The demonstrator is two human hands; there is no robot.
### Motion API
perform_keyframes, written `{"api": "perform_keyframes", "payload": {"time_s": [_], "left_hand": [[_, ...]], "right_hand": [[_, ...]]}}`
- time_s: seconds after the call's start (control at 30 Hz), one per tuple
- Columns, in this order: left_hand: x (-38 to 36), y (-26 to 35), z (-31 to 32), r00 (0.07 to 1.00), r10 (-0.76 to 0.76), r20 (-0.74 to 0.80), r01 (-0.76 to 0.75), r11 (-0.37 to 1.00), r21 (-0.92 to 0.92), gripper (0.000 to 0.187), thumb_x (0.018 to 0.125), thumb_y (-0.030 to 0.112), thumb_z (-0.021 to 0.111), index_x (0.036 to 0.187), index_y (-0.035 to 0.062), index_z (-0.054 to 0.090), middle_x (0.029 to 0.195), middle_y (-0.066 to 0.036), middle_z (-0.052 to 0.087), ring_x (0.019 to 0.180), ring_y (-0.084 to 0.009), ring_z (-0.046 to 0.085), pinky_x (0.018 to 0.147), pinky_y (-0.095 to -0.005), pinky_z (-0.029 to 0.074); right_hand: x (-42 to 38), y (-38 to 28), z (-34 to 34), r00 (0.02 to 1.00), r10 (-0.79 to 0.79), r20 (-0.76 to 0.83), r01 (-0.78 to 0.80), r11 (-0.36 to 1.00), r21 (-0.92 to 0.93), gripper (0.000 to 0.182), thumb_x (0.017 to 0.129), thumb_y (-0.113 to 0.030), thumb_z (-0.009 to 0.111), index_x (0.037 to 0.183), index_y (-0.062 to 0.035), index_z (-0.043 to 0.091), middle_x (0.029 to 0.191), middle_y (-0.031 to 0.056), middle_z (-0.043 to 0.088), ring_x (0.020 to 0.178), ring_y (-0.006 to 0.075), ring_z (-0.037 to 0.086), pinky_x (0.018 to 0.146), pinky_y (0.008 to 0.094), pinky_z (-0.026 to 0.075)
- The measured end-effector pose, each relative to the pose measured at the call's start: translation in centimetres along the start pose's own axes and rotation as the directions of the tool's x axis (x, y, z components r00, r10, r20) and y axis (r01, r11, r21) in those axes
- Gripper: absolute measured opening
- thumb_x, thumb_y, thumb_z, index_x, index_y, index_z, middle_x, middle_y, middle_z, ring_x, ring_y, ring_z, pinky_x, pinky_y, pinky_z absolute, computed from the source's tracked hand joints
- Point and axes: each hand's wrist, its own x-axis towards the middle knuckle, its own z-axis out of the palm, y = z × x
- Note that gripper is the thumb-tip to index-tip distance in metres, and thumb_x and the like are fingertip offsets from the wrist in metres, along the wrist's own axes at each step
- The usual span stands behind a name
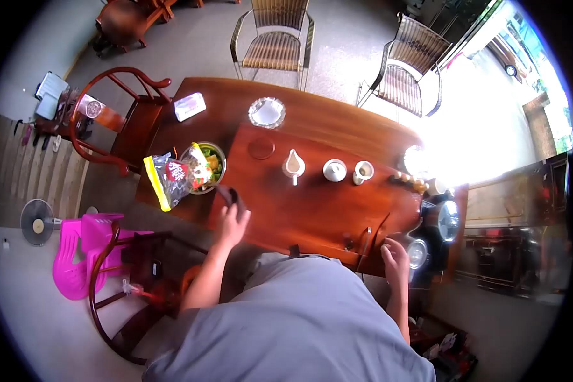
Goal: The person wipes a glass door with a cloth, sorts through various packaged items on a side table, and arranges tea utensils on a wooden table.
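— Two hands, what's each doing?
— Left hand (231,224), lower left of centre, grips a small dark object (231,194) over the tea tray (312,204). Right hand (395,258), lower right, rests curled beside a glass lid (417,253); possibly touching, holding nothing.

A small dark object (231,195), curved like a shallow cup or coaster, is pinched at the fingertips of the left hand (232,224) and lifted just above the near left corner of the reddish wooden tea tray (312,204); it is tilted, and its exact make is too small to tell. The right hand (396,260) rests curled on the tray's near right edge, touching a round glass lid (417,253) that lies just beside a dark kettle base (440,223). Whether that hand grips the lid cannot be made out.
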Motion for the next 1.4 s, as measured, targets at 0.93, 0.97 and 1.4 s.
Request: {"api": "perform_keyframes", "payload": {"time_s": [0.93, 0.97, 1.4], "left_hand": [[30.6, 3.5, 11.4, 0.905, 0.421, -0.052, -0.370, 0.844, 0.389, 0.059, 0.099, 0.038, 0.052, 0.148, 0.0052, 0.044, 0.161, -0.014, 0.032, 0.150, -0.0360, 0.024, 0.121, -0.0550, 0.020], [30.1, 3.8, 11.6, 0.876, 0.482, 0.029, -0.462, 0.818, 0.343, 0.059, 0.100, 0.037, 0.050, 0.150, 0.0071, 0.043, 0.162, -0.013, 0.030, 0.151, -0.0349, 0.023, 0.122, -0.0537, 0.019], [12.2, -5.1, 7.1, 0.799, 0.581, 0.155, -0.601, 0.761, 0.245, 0.064, 0.088, 0.032, 0.065, 0.145, 0.0081, 0.048, 0.160, -0.012, 0.032, 0.150, -0.0320, 0.026, 0.121, -0.0518, 0.023]], "right_hand": [[-6.6, -5.6, 12.3, 0.987, 0.149, -0.057, -0.158, 0.861, -0.484, 0.028, 0.088, -0.008, 0.073, 0.115, -0.0006, 0.069, 0.103, 0.0140, 0.069, 0.084, 0.0221, 0.070, 0.078, 0.0326, 0.057], [-6.6, -5.7, 12.4, 0.986, 0.157, -0.049, -0.160, 0.859, -0.486, 0.028, 0.088, -0.008, 0.073, 0.115, -0.0005, 0.069, 0.103, 0.0140, 0.069, 0.084, 0.0220, 0.070, 0.077, 0.0325, 0.057], [-3.7, -5.5, 13.3, 0.997, 0.016, 0.073, 0.027, 0.838, -0.545, 0.028, 0.085, -0.015, 0.071, 0.111, -0.0042, 0.072, 0.102, 0.0151, 0.071, 0.087, 0.0283, 0.072, 0.078, 0.0367, 0.057]]}}
